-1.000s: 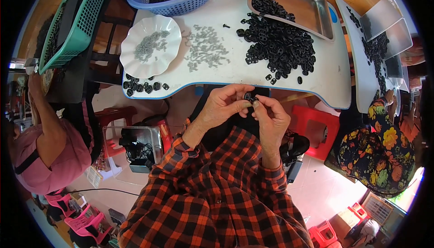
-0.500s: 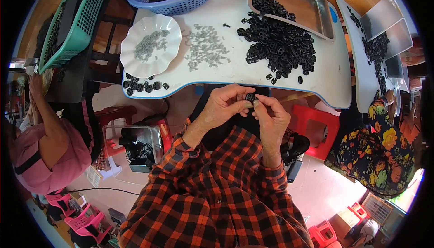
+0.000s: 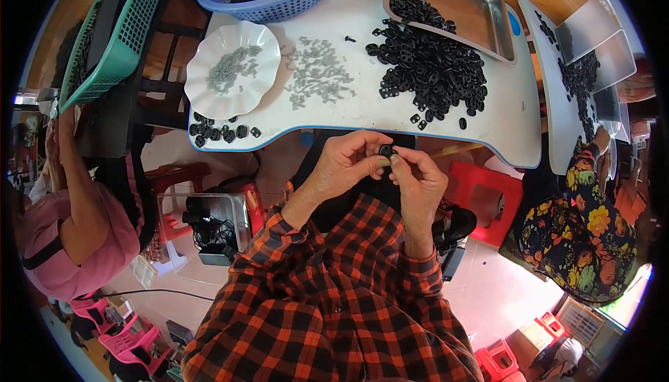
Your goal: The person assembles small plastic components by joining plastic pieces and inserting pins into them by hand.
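Fingers, left hand (image 3: pixel 340 167): thumb and forefinger closed on a small black part; remaining fingers bent, partly hidden.
Fingers, right hand (image 3: pixel 419 178): thumb and forefinger pinched at the same part, tips close to the left thumb.
Black part (image 3: pixel 386 150): one, held between both hands, off the table's near edge; finer detail too small to tell.
Table (image 3: pixel 505 103): white top, blue trim, curved near edge.
Black heap (image 3: pixel 432 72): many small pieces with holes, right half of table, running into a tilted metal tray (image 3: pixel 481 16).
Grey pieces (image 3: pixel 319 75): small, scattered mid-table.
Fluted dish (image 3: pixel 259 93): white, left side, holding more grey pieces.
Black cluster (image 3: pixel 217 132): small group, near left corner, just below the dish.
Blue basket (image 3: pixel 268 12): perforated, far left edge of table, black pieces inside.
Stray item (image 3: pixel 350 39): slim, black, between grey pieces and heap.
Sleeves (image 3: pixel 411 281): orange-and-black check.
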A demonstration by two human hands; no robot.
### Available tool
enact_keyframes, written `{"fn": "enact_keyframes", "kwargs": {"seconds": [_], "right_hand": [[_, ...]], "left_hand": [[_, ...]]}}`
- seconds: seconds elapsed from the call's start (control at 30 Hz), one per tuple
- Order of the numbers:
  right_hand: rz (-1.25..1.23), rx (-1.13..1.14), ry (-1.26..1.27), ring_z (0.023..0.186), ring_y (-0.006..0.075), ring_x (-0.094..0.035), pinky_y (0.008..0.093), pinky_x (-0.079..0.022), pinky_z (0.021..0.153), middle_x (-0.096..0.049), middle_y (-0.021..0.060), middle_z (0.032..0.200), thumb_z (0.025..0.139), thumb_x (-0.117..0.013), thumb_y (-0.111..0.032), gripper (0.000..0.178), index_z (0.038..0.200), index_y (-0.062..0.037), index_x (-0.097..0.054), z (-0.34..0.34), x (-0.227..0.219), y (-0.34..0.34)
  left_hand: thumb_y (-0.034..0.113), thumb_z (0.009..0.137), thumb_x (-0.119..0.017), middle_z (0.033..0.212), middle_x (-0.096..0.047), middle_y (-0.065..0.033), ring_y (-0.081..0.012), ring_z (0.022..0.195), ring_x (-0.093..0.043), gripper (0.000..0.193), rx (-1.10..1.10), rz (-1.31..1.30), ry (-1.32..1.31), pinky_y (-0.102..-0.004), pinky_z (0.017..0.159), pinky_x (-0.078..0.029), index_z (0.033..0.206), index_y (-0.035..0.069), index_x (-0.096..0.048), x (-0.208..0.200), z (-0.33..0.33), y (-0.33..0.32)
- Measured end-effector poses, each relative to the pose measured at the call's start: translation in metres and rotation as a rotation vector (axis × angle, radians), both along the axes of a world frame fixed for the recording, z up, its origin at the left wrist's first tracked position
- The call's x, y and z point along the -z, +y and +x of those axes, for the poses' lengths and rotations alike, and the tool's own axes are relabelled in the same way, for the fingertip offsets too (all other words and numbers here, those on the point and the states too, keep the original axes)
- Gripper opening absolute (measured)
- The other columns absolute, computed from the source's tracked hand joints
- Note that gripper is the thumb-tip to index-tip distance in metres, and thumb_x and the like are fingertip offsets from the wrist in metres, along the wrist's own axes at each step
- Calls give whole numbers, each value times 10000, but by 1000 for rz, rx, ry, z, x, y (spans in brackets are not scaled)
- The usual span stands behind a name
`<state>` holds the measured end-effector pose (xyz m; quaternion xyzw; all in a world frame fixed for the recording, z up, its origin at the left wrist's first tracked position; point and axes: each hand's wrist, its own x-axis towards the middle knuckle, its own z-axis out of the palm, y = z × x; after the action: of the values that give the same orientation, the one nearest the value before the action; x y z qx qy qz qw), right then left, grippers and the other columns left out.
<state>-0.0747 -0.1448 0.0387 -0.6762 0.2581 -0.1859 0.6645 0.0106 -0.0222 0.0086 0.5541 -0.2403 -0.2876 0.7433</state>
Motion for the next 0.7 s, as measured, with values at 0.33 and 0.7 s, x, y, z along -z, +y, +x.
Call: {"fn": "enact_keyframes", "kwargs": {"seconds": [0.33,0.7], "right_hand": [[76,-26,-3,636,36,-535,163,-418,570,-625,11,743,837,-634,-7,111,941,9,-672,1,-4,0],[328,-178,20,622,53,-549,174,-438,567,-651,41,764,852,-654,-90,134,934,16,-660,0,-1,-17]], "left_hand": [[-19,859,-607,905,-624,-57,-90,720,-607,241,6,-19,29,-218,645,-533,1099,-28,-587,4,0,0],[-27,858,-603,897,-612,-59,-93,727,-609,232,12,-33,37,-217,644,-539,1089,-39,-588,5,-2,1]]}}
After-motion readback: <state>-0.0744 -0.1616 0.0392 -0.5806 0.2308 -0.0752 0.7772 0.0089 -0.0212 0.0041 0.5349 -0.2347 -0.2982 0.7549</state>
